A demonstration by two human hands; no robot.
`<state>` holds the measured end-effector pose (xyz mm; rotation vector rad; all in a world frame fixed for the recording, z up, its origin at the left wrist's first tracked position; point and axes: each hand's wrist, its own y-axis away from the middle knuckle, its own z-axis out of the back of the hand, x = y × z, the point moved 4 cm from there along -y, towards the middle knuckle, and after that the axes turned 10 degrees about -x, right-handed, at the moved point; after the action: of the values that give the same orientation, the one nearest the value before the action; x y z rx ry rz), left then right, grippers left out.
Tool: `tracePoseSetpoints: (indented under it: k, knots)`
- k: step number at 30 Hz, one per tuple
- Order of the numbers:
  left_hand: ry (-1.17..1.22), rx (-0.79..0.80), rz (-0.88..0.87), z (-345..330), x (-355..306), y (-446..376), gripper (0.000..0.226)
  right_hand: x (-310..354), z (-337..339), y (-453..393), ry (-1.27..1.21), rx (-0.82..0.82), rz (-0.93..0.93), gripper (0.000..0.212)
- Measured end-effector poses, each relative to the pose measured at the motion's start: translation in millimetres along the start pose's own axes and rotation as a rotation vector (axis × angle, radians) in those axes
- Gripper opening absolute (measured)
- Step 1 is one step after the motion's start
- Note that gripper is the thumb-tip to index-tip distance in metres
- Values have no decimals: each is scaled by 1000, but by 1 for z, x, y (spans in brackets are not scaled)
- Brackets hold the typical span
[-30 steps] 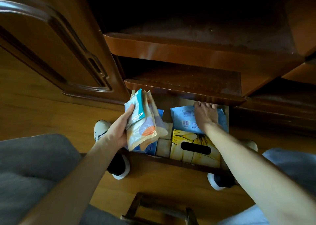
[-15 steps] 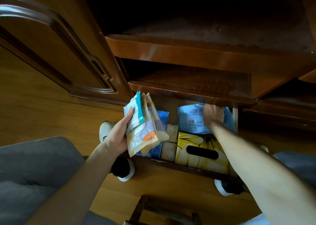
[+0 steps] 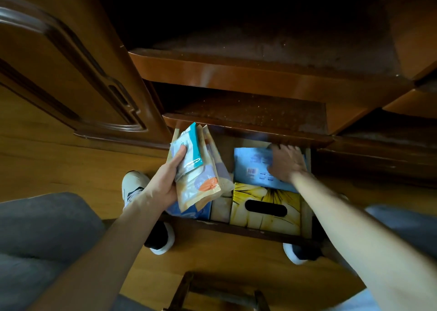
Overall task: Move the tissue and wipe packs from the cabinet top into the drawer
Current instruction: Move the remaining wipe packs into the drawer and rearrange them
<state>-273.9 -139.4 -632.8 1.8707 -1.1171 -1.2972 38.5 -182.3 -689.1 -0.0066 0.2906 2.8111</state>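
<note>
My left hand (image 3: 165,180) grips a stack of tissue and wipe packs (image 3: 201,175), beige, teal and orange, held upright over the left part of the open drawer (image 3: 236,229). My right hand (image 3: 287,162) lies flat, fingers spread, on a light blue pack (image 3: 250,166) at the drawer's back right, under the shelf edge. A yellow tissue box (image 3: 264,209) with a dark slot lies in the drawer's front right. Beige packs (image 3: 221,210) sit in the middle and a blue pack (image 3: 186,212) peeks out beneath the held stack.
Two wooden shelves (image 3: 236,76) overhang the drawer. An open cabinet door (image 3: 59,74) stands at the left. My shoes (image 3: 134,187) rest on the wooden floor, and a wooden stool frame (image 3: 212,291) sits below the drawer front.
My right hand has slid a little forward on the light blue pack and spread flat. The left hand keeps the stack in nearly the same place.
</note>
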Motion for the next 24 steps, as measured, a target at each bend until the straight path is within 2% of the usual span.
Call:
tracePoseSetpoints:
  k: [2,5,9,12,14,18,21,24]
  knots:
    - [18,20,-23,-5,-1,4,64,-4,8,10,-46,10,0,56]
    - [36,55,-43,-11,-2,11,63,-4,25,28,-130,-32,25,52]
    - [28,87,-53,-14,0,19,59,0,61,54,-57,-247,194,48]
    - [12,95,-45,-14,2,24,56,7,70,67,103,-378,256,66]
    - [6,94,-43,-13,3,26,55,12,64,69,211,-344,187,73]
    - [-15,61,-51,-10,4,29,54,34,26,69,289,-146,192,49]
    - [-31,17,-57,-6,3,30,53,43,-1,67,120,-36,131,41]
    - [-25,-19,-49,0,4,29,55,33,-5,55,-201,-77,-95,30]
